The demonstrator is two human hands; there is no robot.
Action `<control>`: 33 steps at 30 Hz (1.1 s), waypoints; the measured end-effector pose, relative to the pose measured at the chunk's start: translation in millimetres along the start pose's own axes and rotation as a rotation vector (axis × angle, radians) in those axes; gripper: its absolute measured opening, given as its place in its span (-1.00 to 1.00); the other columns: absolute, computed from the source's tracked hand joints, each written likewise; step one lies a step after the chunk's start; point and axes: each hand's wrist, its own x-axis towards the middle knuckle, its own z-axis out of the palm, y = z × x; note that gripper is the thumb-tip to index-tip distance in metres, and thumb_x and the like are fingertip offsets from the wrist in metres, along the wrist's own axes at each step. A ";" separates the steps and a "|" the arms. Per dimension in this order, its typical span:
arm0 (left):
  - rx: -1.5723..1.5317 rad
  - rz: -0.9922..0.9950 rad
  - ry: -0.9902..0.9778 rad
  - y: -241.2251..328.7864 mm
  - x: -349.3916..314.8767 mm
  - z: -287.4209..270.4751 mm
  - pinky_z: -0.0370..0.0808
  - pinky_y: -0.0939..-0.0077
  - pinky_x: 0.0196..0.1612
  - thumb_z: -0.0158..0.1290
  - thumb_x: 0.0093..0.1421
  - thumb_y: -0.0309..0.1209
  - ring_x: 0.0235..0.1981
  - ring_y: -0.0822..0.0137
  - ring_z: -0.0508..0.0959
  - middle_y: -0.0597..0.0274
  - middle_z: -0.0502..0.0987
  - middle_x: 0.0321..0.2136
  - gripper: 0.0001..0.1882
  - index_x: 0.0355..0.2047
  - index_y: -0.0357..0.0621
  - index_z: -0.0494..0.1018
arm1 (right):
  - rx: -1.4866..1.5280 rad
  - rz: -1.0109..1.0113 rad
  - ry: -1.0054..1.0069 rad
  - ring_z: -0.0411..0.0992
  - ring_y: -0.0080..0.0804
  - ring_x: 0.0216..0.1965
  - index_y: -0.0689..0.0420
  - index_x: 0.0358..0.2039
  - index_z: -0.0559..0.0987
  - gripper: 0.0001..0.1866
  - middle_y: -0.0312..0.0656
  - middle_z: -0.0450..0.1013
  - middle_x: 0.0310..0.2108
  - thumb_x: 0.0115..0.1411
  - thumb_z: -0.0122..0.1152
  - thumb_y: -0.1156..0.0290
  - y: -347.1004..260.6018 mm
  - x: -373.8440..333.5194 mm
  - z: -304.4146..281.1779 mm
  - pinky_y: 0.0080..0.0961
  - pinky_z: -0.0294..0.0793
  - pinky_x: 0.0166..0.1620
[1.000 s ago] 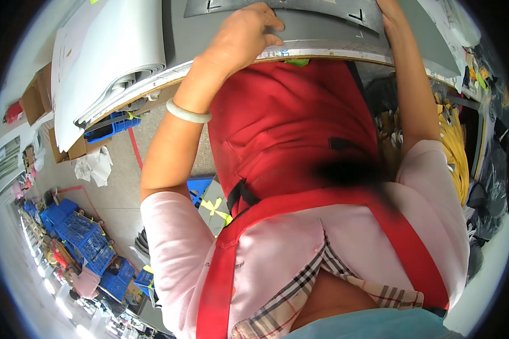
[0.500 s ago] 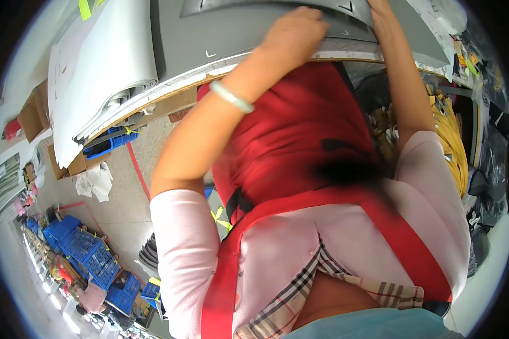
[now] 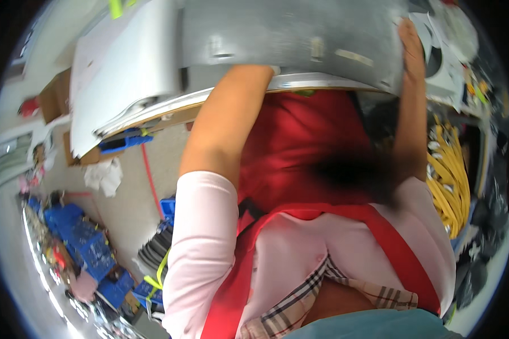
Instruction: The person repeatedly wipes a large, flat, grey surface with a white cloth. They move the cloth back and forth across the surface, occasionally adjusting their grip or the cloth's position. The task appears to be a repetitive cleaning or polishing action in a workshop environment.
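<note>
A flat grey panel (image 3: pixel 266 34) with a few pale strips on it is raised and tilted above the table edge, blurred by motion. My right hand (image 3: pixel 411 45) grips its right edge, fingers pointing up along the side. My left forearm (image 3: pixel 232 113) reaches in under the panel's near edge. The left hand itself is hidden behind the panel, so its fingers do not show; part of a pale bangle (image 3: pixel 275 70) peeks out at the wrist.
Rolled white sheeting (image 3: pixel 124 68) lies on the table to the left. White cut sheet (image 3: pixel 444 73) is at the right. Yellow straps (image 3: pixel 449 181) hang below the right side. Blue crates (image 3: pixel 87 237), a cardboard box (image 3: pixel 56 96) and a white crumpled cloth (image 3: pixel 103 176) are at the left.
The grey panel has come up off the table and tilted toward me. My left hand, earlier closed above the table, has gone behind it. The right hand stays at the panel's right side.
</note>
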 end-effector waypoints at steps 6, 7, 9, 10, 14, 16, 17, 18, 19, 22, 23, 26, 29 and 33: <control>0.170 -0.299 0.397 -161.1 21.2 -222.6 0.46 0.13 -0.38 -0.03 0.33 -0.28 -0.49 0.11 0.57 -0.07 0.59 -0.54 -0.65 -0.40 -0.33 0.58 | -0.003 0.170 0.212 0.42 -0.35 0.21 0.13 0.29 0.40 -0.52 -0.17 0.41 0.24 0.47 0.08 0.19 44.6 -1.8 -29.7 -0.41 0.34 0.31; 0.266 -0.355 0.476 -199.3 -3.0 -294.7 0.45 0.13 -0.39 -0.04 0.35 -0.27 -0.50 0.11 0.56 -0.07 0.59 -0.56 -0.63 -0.41 -0.34 0.58 | 0.214 0.248 0.110 0.43 -0.33 0.20 0.11 0.29 0.40 -0.52 -0.16 0.43 0.21 0.46 0.10 0.18 38.7 -6.7 -7.3 -0.39 0.40 0.27; 0.126 -0.544 0.744 -215.5 -22.2 -358.2 0.42 0.15 -0.43 -0.03 0.34 -0.31 -0.58 0.18 0.49 0.00 0.54 -0.63 -0.68 -0.43 -0.28 0.58 | 0.178 0.285 0.183 0.48 -0.35 0.11 0.08 0.23 0.44 -0.57 -0.20 0.48 0.13 0.44 0.15 0.20 27.0 -13.1 -17.6 -0.38 0.50 0.19; -0.041 -0.649 0.829 -223.2 -42.6 -404.1 0.46 0.15 -0.42 0.06 0.30 -0.34 -0.52 0.14 0.55 0.03 0.55 -0.60 -0.75 -0.43 -0.25 0.59 | 0.142 0.274 0.181 0.49 -0.37 0.08 0.08 0.21 0.46 -0.59 -0.22 0.49 0.10 0.44 0.16 0.20 29.6 -10.2 -27.3 -0.38 0.53 0.16; -0.009 -0.843 1.018 -264.0 -172.4 -503.0 0.42 0.39 -0.65 0.22 0.21 -0.38 -0.64 0.31 0.52 0.13 0.57 -0.56 -0.75 -0.42 -0.39 0.55 | 0.076 0.331 0.116 0.49 -0.40 0.05 0.08 0.18 0.48 -0.59 -0.24 0.50 0.07 0.43 0.18 0.17 35.1 -1.1 -6.4 -0.42 0.52 0.14; -0.051 -0.935 1.039 -278.4 -198.8 -457.0 0.44 0.37 -0.61 0.28 0.15 -0.38 -0.64 0.34 0.50 0.11 0.57 -0.56 -0.74 -0.43 -0.39 0.55 | 0.048 0.336 0.160 0.48 -0.41 0.08 0.10 0.20 0.47 -0.56 -0.23 0.49 0.09 0.42 0.19 0.16 27.9 -6.2 -21.5 -0.46 0.49 0.15; -0.029 -1.031 0.967 -284.6 -216.2 -449.9 0.50 0.35 -0.52 0.29 0.14 -0.37 -0.59 0.31 0.53 0.09 0.59 -0.53 -0.72 -0.39 -0.43 0.56 | -0.002 0.325 0.176 0.47 -0.41 0.11 0.12 0.23 0.45 -0.53 -0.22 0.48 0.12 0.42 0.20 0.16 25.5 -6.6 -21.8 -0.47 0.47 0.18; -0.004 -1.129 0.891 -292.6 -234.4 -443.6 0.56 0.33 -0.42 0.31 0.13 -0.36 -0.54 0.29 0.57 0.08 0.61 -0.49 -0.69 -0.35 -0.47 0.58 | -0.054 0.319 0.190 0.45 -0.40 0.13 0.13 0.25 0.44 -0.49 -0.21 0.48 0.14 0.41 0.21 0.15 22.0 -5.6 -18.5 -0.48 0.44 0.20; 0.024 -1.128 0.894 -301.0 -249.9 -438.7 0.57 0.28 -0.30 0.31 0.13 -0.31 -0.44 0.22 0.60 0.02 0.62 -0.43 -0.61 -0.28 -0.51 0.57 | -0.109 0.316 0.204 0.44 -0.40 0.16 0.15 0.28 0.43 -0.46 -0.20 0.47 0.16 0.41 0.21 0.15 17.6 -5.4 -14.1 -0.49 0.41 0.23; 0.411 -1.132 0.870 -310.7 -316.7 -508.8 0.38 0.06 0.28 0.30 0.12 0.01 0.14 -0.12 0.52 -0.32 0.55 0.05 -0.17 0.08 -0.62 0.45 | -0.157 0.342 0.182 0.39 -0.40 0.23 0.19 0.33 0.38 -0.40 -0.18 0.44 0.22 0.40 0.21 0.15 28.3 11.4 13.0 -0.49 0.33 0.29; 0.557 -1.144 0.832 -312.0 -306.7 -496.1 0.32 0.03 0.33 0.26 0.14 0.08 0.24 -0.20 0.41 -0.36 0.44 0.16 -0.08 0.18 -0.58 0.36 | -0.160 0.329 0.220 0.37 -0.40 0.25 0.19 0.34 0.38 -0.40 -0.19 0.43 0.23 0.40 0.22 0.15 28.9 13.3 12.0 -0.50 0.31 0.30; 0.628 -0.705 0.801 -265.5 -241.0 -419.1 0.42 0.08 0.25 0.33 0.18 -0.20 0.20 -0.19 0.44 -0.46 0.38 0.18 -0.17 0.26 -0.56 0.27 | -0.305 0.281 0.174 0.38 -0.45 0.23 0.21 0.35 0.37 -0.35 -0.20 0.41 0.24 0.38 0.26 0.13 8.4 9.9 16.3 -0.58 0.35 0.26; -0.047 -0.321 0.596 -148.2 -171.3 -372.7 0.59 0.50 -0.08 0.20 0.30 -0.46 -0.19 0.32 0.65 0.02 0.66 -0.12 -0.62 0.07 -0.44 0.51 | -0.301 0.299 -0.022 0.45 -0.60 -0.06 0.13 0.03 0.57 -0.68 -0.34 0.53 -0.09 0.33 0.31 0.29 8.0 18.6 38.7 -0.64 0.42 0.03; -0.067 -0.161 -0.030 0.0 -150.5 -246.3 0.57 0.44 -0.19 0.23 0.28 -0.42 -0.35 0.43 0.63 0.24 0.71 -0.29 -0.84 -0.16 -0.17 0.68 | -0.618 0.215 -0.141 0.41 -0.64 -0.27 0.11 -0.25 0.63 -0.87 -0.38 0.51 -0.33 0.26 0.35 0.36 21.7 48.7 26.5 -0.64 0.38 -0.16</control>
